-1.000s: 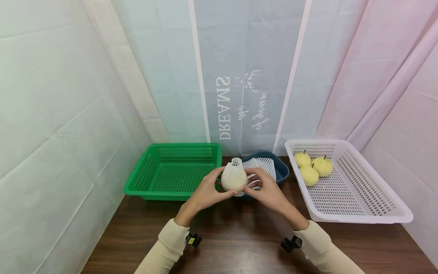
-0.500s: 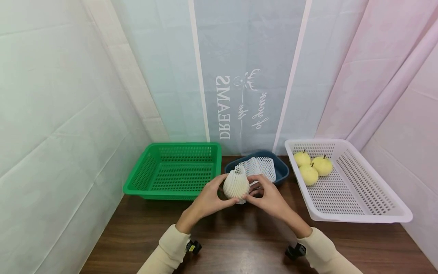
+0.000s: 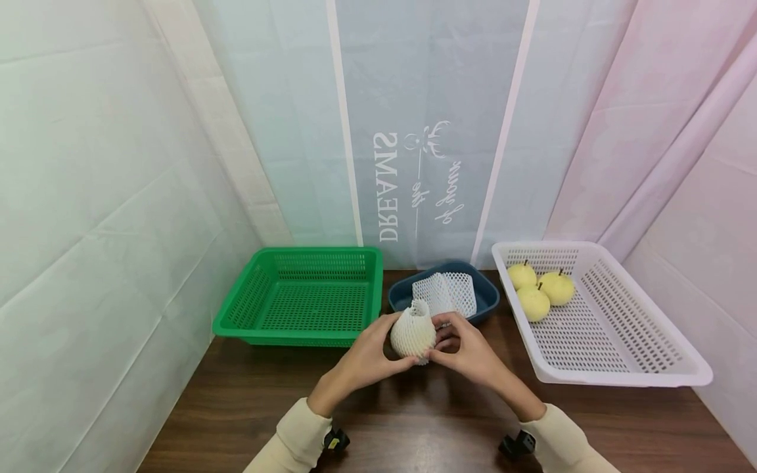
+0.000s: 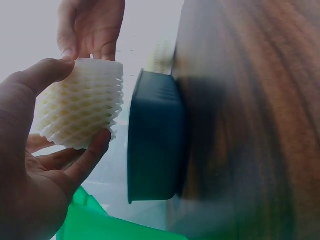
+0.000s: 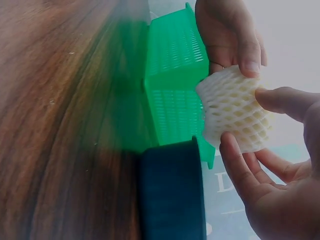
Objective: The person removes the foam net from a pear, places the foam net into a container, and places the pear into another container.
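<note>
A pear in a white foam net sleeve [image 3: 413, 334] is held between both hands above the table, the sleeve's gathered open end pointing up. My left hand [image 3: 372, 353] grips it from the left, thumb at the near side and fingers around the far side. From the right, my right hand [image 3: 468, 348] holds it the same way, thumb tip close to the other thumb. Yellow skin shows through the mesh of the net [image 5: 237, 110] in the right wrist view. Just behind the hands stands a dark blue basin [image 3: 487, 299] with flat foam nets [image 3: 445, 292] in it.
To the left is a green slotted basket [image 3: 296, 340] with nothing in it. On the right stands a white basket [image 3: 627, 376] with three yellow pears [image 3: 535, 303] in its left corner. A printed curtain [image 3: 426, 79] hangs behind the brown wooden table [image 3: 414, 427].
Both hands have drawn the netted pear toward the body and slightly right, away from over the blue basin, whose left side now shows. The baskets and loose pears have stayed put.
</note>
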`<state>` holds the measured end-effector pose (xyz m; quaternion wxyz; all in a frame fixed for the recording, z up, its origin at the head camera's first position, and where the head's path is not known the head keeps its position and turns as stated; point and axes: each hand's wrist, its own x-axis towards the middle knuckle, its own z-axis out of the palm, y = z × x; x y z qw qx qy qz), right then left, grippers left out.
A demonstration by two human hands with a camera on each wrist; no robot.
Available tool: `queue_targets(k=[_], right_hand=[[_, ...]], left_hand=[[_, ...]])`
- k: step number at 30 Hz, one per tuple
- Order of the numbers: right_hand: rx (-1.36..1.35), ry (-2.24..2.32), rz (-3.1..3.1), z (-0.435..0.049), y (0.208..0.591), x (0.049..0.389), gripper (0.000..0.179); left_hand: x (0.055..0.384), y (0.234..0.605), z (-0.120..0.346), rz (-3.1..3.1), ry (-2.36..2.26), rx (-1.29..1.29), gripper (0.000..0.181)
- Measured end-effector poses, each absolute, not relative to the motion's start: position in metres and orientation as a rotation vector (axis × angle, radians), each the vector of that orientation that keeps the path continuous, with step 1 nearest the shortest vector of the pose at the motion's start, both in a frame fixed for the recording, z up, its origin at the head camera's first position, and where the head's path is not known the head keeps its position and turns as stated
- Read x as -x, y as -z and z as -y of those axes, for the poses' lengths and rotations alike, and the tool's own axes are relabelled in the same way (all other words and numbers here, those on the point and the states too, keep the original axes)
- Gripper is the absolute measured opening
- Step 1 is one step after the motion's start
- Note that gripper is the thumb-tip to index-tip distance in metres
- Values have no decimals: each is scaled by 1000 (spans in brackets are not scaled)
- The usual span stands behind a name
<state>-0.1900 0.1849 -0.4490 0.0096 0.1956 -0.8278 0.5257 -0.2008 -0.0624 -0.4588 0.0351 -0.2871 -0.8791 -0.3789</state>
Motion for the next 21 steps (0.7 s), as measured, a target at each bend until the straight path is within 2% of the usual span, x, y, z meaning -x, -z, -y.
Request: queue_targets(k=[21], right_hand=[[-686, -1660, 2688, -198, 472, 192, 51]], left_hand=[[194, 483, 59, 2751, 1197, 920, 81]])
